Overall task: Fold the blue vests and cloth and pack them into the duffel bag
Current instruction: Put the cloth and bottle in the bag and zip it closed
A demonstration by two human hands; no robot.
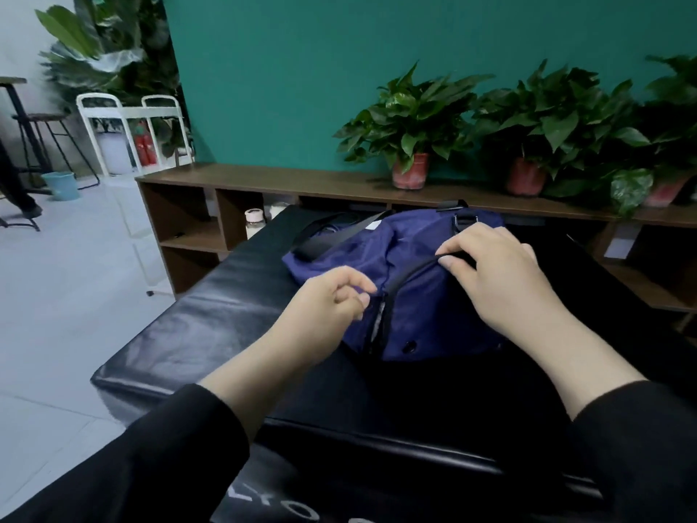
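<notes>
A: Head view: the duffel bag [396, 281], navy, is seen lying on the black padded bench [196, 334], just in front of both hands. Placed there so the zip line faces up, it seems.

B: Right hand [498, 273]?

A: A black strap or zip edge [415, 266] along the top of the bag is pinched between thumb and fingers. Judged to be held taut, so the opening is steadied.

B: Left hand [328, 300]?

A: Fingers are curled narrow at the near end of the zip [381, 315]. A puller may be pinched; it cannot be told, since the tips are blurred.

B: Vests and cloth?

A: None are seen outside the bag. Whether they are inside cannot be told. A pale tag [371, 225] is visible at the far opening, nothing more.

B: Stage?

A: Zip work on the bag is judged to be in hand, opening or closing unclear.

B: Background?

A: Potted plants [411, 145] are lined on a wooden shelf unit [264, 179] against a green wall; a bottle [253, 222] is tucked in one cubby.
</notes>
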